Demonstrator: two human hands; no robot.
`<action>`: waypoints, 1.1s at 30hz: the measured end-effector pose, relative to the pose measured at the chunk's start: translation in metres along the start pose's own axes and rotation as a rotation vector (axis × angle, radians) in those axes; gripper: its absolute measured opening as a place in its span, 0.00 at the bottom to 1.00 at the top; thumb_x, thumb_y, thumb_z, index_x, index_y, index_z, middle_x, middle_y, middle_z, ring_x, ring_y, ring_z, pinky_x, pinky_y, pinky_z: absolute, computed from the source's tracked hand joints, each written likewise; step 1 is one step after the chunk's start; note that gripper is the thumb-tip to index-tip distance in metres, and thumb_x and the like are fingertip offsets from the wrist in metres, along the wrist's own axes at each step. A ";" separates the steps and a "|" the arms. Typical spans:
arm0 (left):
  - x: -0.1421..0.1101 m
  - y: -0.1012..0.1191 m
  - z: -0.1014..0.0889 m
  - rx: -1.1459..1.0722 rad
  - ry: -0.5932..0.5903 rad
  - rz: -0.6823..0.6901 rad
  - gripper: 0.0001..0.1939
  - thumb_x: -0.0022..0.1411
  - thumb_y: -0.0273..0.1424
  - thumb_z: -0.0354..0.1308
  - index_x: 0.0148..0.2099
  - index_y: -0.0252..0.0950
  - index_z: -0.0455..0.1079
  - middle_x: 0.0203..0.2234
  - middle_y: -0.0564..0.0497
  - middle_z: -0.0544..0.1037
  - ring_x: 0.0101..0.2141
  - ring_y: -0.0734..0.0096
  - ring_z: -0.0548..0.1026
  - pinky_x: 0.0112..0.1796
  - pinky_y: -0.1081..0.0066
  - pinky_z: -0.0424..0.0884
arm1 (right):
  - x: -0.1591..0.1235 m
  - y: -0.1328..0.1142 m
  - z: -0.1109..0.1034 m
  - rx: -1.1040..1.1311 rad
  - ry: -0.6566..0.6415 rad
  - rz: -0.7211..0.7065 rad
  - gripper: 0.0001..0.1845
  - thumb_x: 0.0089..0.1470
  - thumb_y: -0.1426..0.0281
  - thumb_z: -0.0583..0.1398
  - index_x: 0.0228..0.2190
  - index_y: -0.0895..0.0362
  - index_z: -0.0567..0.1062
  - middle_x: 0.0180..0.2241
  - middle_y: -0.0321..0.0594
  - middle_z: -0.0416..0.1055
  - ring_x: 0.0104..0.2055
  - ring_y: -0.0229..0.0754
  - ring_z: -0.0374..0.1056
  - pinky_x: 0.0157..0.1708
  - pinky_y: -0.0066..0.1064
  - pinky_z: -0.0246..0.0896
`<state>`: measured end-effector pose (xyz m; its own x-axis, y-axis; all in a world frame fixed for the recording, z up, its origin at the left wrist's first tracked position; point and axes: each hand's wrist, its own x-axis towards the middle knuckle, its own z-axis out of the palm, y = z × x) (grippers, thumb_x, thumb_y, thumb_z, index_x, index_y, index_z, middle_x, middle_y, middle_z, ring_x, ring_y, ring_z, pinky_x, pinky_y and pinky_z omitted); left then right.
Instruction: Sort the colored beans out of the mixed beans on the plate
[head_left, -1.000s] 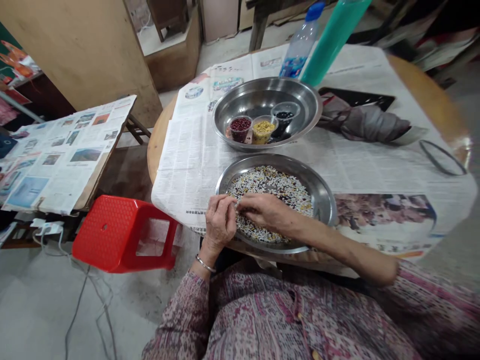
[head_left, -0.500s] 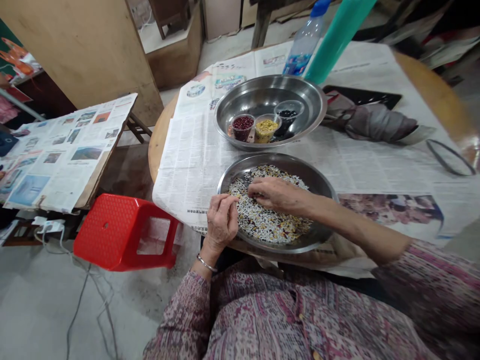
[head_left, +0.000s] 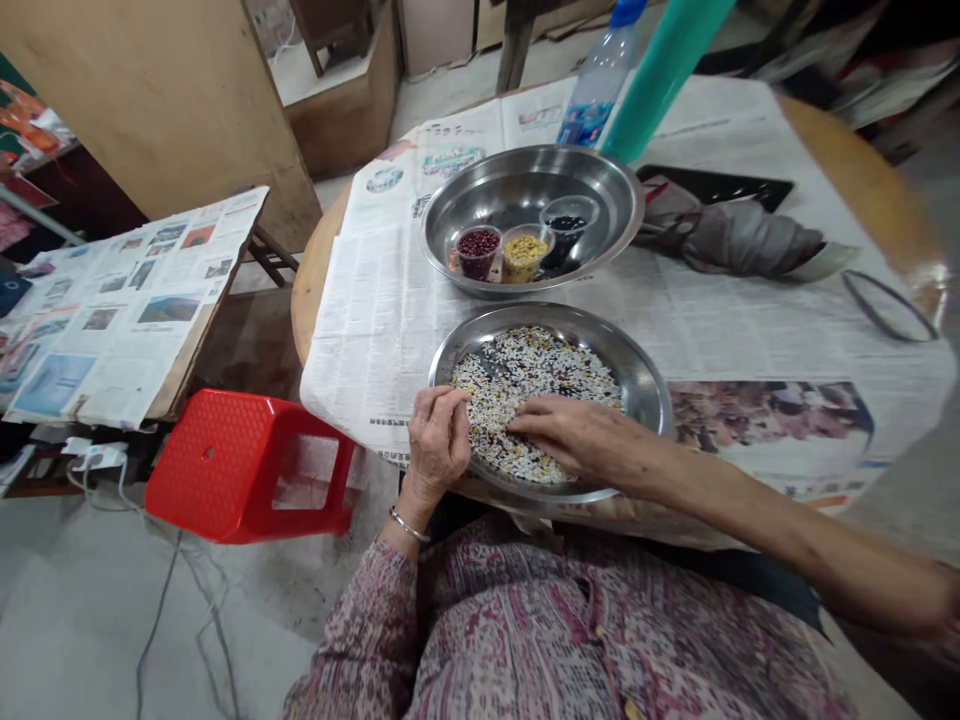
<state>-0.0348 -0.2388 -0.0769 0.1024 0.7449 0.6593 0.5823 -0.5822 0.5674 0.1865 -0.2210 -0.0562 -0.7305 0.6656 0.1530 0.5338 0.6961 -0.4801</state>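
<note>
**Right hand (head_left: pixel 581 435) shifting towards the body across the mixed grains (head_left: pixel 540 360)**

Compared with half a second ago, we are seeing the right fingertips working nearer the body, while the left hand (head_left: pixel 436 440) is keeping its post at the left rim of the near steel basin (head_left: pixel 651 400).

Mixed grains: lying spread over that basin's floor, white ones dominating, yellow and dark bits showing among them.

Right hand: palm facing down, fingers bending close together, tips dipping into the grains. We are not managing to tell whether anything is sitting between them. Left hand: fingers curling in, thumb and forefinger almost meeting; a small bit could be hiding there, but we are not able to tell.

Beyond, the far steel basin (head_left: pixel 615 200) is holding three clear cups: the cup of red beans (head_left: pixel 478 262), the cup of yellow beans (head_left: pixel 523 262) and the cup of black beans (head_left: pixel 568 235). Neither hand is touching them.

Step in hand, by our reading: fingering through the grains. We are judging that the next move is calling for a fine fingertip pinch, lifting single pieces without dragging their neighbours along.
</note>
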 end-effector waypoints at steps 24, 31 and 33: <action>0.000 0.001 -0.001 0.002 -0.007 -0.006 0.10 0.73 0.26 0.48 0.46 0.35 0.71 0.39 0.45 0.75 0.42 0.66 0.74 0.45 0.63 0.74 | 0.040 -0.009 0.000 0.220 0.060 0.210 0.10 0.49 0.77 0.55 0.27 0.54 0.75 0.26 0.35 0.73 0.28 0.38 0.67 0.30 0.30 0.60; 0.000 0.001 0.000 0.007 -0.005 -0.003 0.10 0.73 0.26 0.48 0.47 0.35 0.70 0.39 0.45 0.75 0.43 0.66 0.73 0.46 0.64 0.74 | 0.015 -0.034 0.019 0.019 -0.016 -0.076 0.11 0.58 0.77 0.55 0.35 0.55 0.76 0.38 0.44 0.76 0.40 0.44 0.70 0.40 0.34 0.65; 0.001 0.001 0.000 0.013 -0.007 0.000 0.10 0.73 0.26 0.48 0.46 0.35 0.70 0.39 0.46 0.75 0.43 0.66 0.74 0.46 0.64 0.74 | 0.011 -0.028 0.018 -0.054 -0.009 -0.050 0.11 0.58 0.77 0.55 0.35 0.55 0.76 0.37 0.44 0.76 0.40 0.45 0.70 0.39 0.35 0.66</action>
<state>-0.0344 -0.2391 -0.0757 0.1073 0.7473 0.6558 0.5926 -0.5777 0.5613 0.1557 -0.2382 -0.0564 -0.7608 0.6270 0.1675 0.5182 0.7423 -0.4247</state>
